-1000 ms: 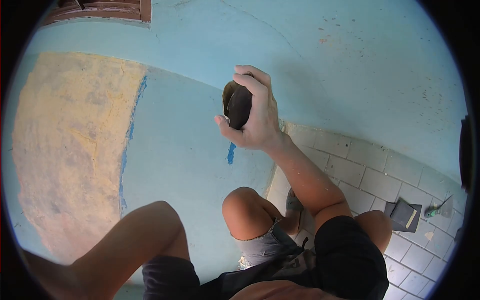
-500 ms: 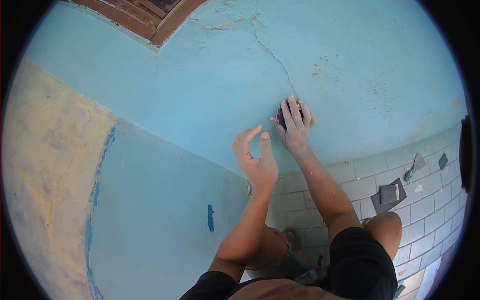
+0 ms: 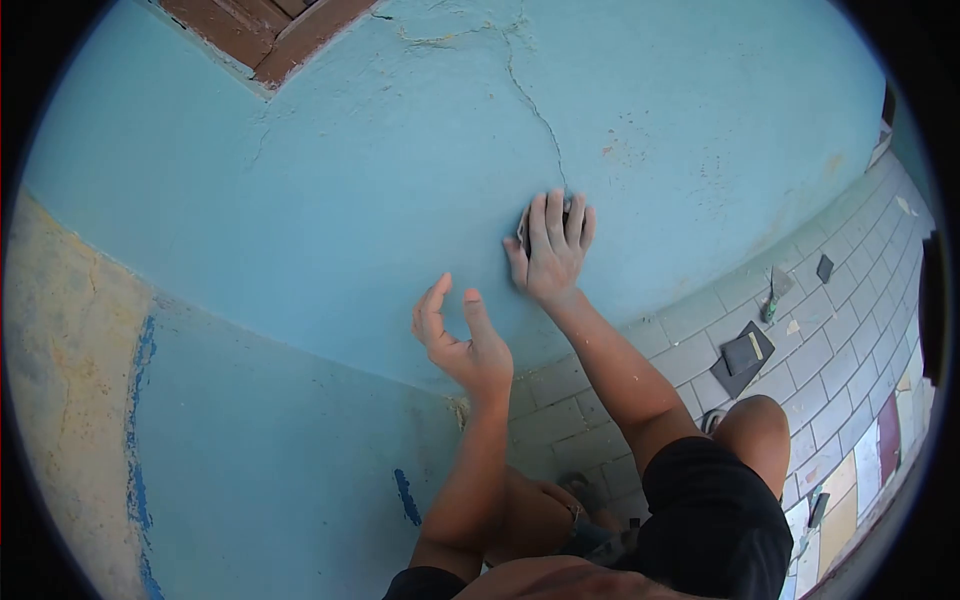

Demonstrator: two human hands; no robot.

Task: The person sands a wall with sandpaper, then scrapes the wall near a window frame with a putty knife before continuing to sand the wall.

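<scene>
My right hand (image 3: 552,245) presses a dark sanding pad or sheet (image 3: 524,232) flat against the blue wall (image 3: 380,190); most of the dark piece is hidden under the palm and fingers. It rests at the lower end of a long crack (image 3: 540,120) in the wall. My left hand (image 3: 463,335) is raised to the left of it, apart from the wall as far as I can see, with thumb and fingers curved and spread and nothing between them.
A brown window frame (image 3: 270,50) is at the upper left. On the tiled floor (image 3: 690,355) at the right lie dark sheets (image 3: 742,355), a green-handled scraper (image 3: 771,305) and a small dark piece (image 3: 824,268). A peeling yellowish wall (image 3: 70,370) stands at the left.
The camera view has shifted, so the wall marks and both hands appear further left. My right hand remains on the dark piece near the crack's end; my left hand stays raised and empty.
</scene>
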